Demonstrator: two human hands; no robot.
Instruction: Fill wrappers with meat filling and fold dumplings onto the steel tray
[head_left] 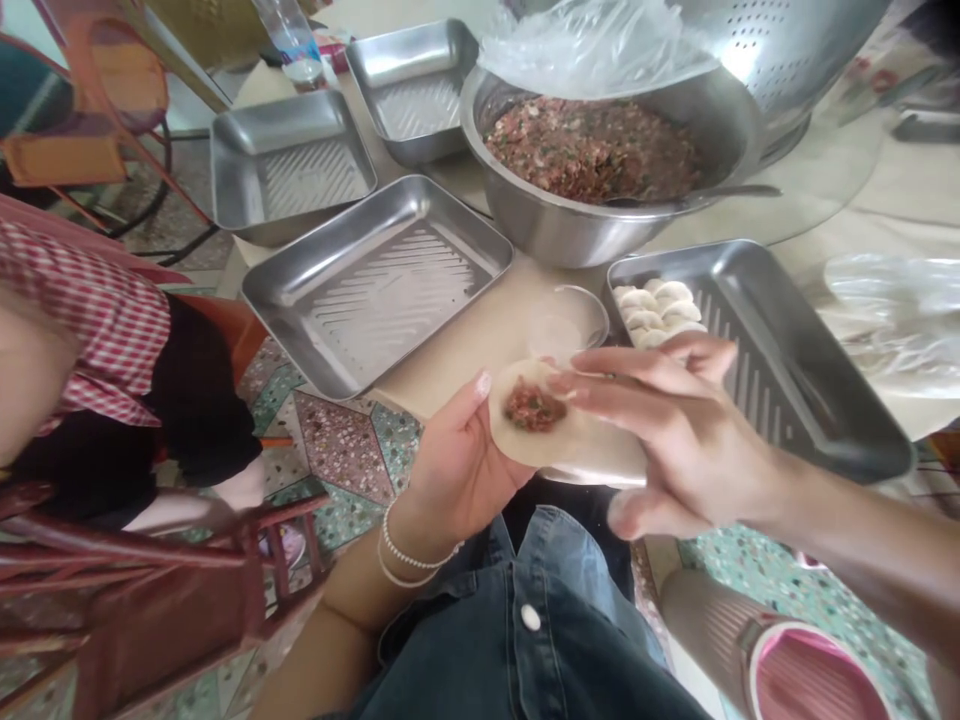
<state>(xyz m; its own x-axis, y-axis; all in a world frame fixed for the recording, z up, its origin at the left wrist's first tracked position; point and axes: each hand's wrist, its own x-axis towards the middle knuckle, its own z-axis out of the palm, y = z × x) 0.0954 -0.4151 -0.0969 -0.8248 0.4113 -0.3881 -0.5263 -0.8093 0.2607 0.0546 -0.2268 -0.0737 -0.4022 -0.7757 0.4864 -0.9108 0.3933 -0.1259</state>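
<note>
My left hand [457, 460] cups a round dumpling wrapper [529, 440] with a dab of red meat filling [534, 408] in its middle. My right hand [667, 430] reaches over from the right, its fingers stretched out and touching the wrapper's right edge. A large steel bowl of minced meat filling [592, 150] stands just beyond, with a spoon handle [720, 192] resting on its rim. A steel tray [795, 370] to the right holds several folded dumplings [660, 310] in its far left corner. A small clear dish [570, 320] sits between the tray and my hands.
Three bare steel trays [382, 290] [289, 165] [412, 85] lie to the left and back. A steel colander [780, 50] and plastic wrap [592, 45] are behind the bowl. Another person in a checked sleeve [90, 320] sits at left beside a red chair [172, 580].
</note>
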